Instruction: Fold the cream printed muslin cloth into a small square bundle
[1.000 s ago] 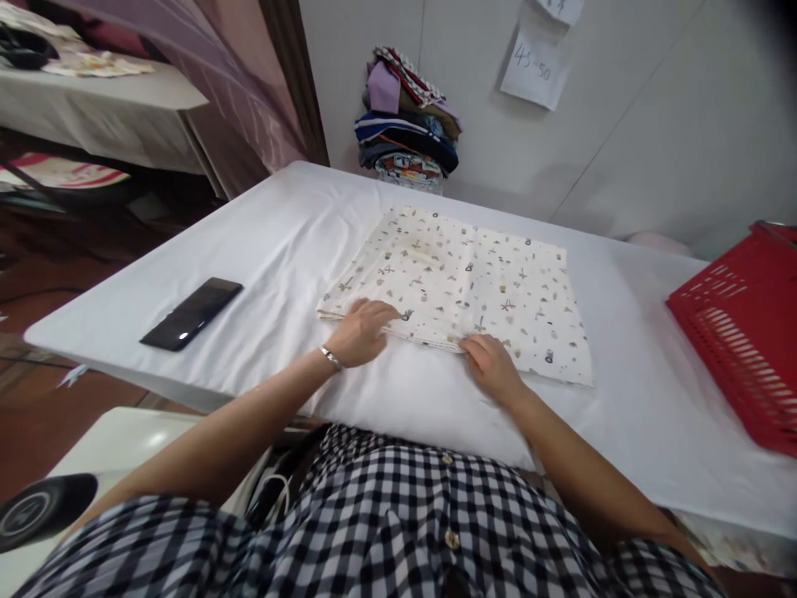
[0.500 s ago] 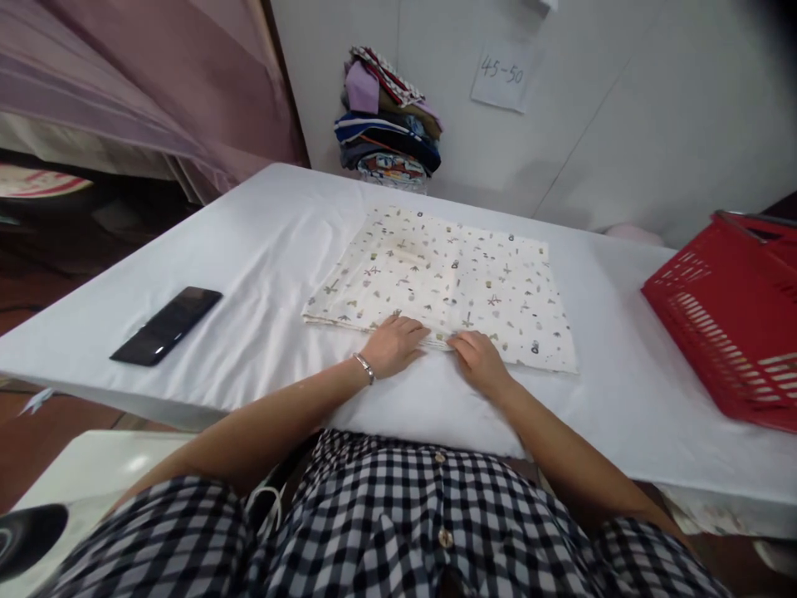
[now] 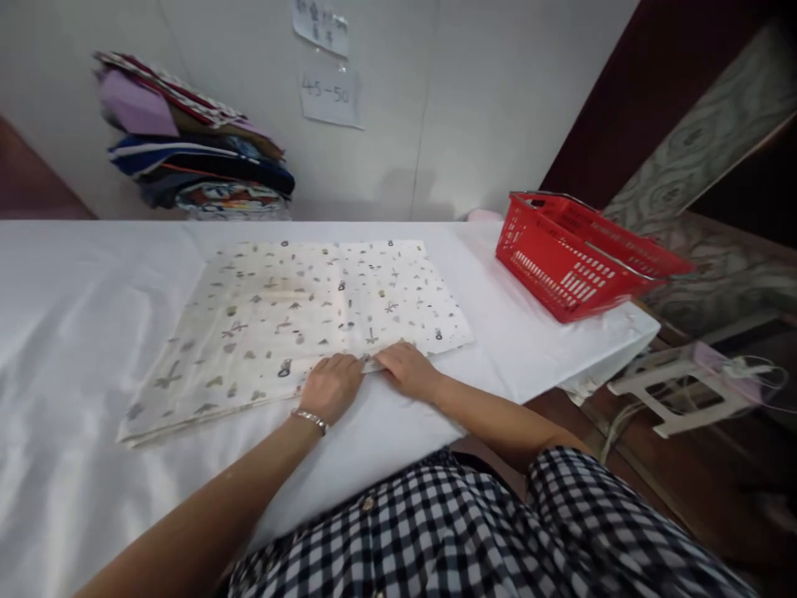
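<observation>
A white cloth [image 3: 299, 307] with small printed motifs lies flat and folded in layers on the white-covered table [image 3: 498, 357]. My left hand [image 3: 334, 386], with a silver bracelet at the wrist, has its fingers closed on the cloth's near edge. Close beside it, my right hand [image 3: 408, 370] pinches the same edge between thumb and fingers. The fingertips of both hands nearly meet. How much of the fabric sits under the fingers is hidden.
A red plastic basket [image 3: 573, 257] stands at the table's right end. Folded fabrics [image 3: 205, 158] are stacked by the wall at the back left. A paper sign [image 3: 330, 95] hangs on the wall. A white stool [image 3: 678, 382] is on the floor at right.
The view has swung to the right, bringing the whole basket and the stool into sight; the black phone has left the picture. Both hands stay at the cloth's near edge.
</observation>
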{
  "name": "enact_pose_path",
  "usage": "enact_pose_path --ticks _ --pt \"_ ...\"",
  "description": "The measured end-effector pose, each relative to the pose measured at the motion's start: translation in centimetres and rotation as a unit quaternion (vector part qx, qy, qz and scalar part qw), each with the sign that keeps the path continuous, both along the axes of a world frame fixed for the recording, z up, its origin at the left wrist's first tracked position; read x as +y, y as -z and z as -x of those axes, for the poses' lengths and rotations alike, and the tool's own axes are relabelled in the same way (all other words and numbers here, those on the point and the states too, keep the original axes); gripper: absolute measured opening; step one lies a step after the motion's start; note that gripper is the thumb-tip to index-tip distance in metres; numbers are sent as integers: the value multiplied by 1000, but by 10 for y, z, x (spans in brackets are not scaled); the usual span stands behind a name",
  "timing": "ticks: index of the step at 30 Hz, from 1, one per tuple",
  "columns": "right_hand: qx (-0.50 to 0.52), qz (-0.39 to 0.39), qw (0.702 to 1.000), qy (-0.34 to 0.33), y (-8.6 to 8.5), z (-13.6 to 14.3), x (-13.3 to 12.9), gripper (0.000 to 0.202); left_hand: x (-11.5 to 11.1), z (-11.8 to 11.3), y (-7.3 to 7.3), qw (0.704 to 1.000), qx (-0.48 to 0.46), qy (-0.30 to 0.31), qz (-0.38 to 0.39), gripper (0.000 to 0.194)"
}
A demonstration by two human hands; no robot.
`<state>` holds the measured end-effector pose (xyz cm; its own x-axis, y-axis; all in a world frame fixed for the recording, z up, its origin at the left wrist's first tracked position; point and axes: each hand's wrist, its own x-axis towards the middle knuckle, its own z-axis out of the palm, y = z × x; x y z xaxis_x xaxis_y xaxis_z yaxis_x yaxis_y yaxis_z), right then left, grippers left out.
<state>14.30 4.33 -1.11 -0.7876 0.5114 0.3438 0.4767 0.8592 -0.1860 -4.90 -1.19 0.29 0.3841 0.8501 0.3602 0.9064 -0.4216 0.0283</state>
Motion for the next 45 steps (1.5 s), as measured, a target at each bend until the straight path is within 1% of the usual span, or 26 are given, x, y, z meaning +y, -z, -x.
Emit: enact_pose_path --ticks 3,7,8,10,12,14,15,16,18,23,29,33,37,39,45 --pt "-5 -6 999 32 -3 -39 7 22 -2 3 2 1000 -5 6 -19 20" --pt "-7 -21 994 109 -12 -115 22 22 0 4 5 999 7 10 -29 23" --pt "-4 -16 990 139 -15 -134 25 21 0 4 6 1000 6 11 -28 23" --pt "29 8 971 239 -22 -165 32 17 2 4 6 1000 2 10 -21 23" --pt "78 75 932 347 -29 -182 36 16 2 3 6 1000 -5 5 -11 24" --pt "108 188 880 424 -34 -185 38 17 2 2 4 1000 -10 0 -1 25" --pt "109 244 855 444 -36 -182 40 16 1 1 3 1000 -12 -2 4 25" --pt "103 291 836 454 -37 -178 41 15 1 1 2 1000 -14 -4 9 25" --pt "86 343 814 461 -39 -168 44 14 0 1 1 1000 -18 -6 18 24" --pt "59 382 793 471 -42 -153 53 23 1 2 4 1000 -19 -2 17 23" --pt "66 394 794 458 -52 -153 62 25 3 3 9 1000 -12 0 6 22" --pt "92 419 781 454 -59 -153 64 25 3 3 8 1000 -15 2 16 23" --pt "80 468 749 461 -58 -156 64 31 3 2 7 1000 -19 -1 25 22" --pt "75 483 738 464 -56 -157 64 33 3 2 6 999 -21 -2 31 22" --pt "101 504 732 447 -56 -154 65 32 3 0 2 996 -21 -24 84 22"
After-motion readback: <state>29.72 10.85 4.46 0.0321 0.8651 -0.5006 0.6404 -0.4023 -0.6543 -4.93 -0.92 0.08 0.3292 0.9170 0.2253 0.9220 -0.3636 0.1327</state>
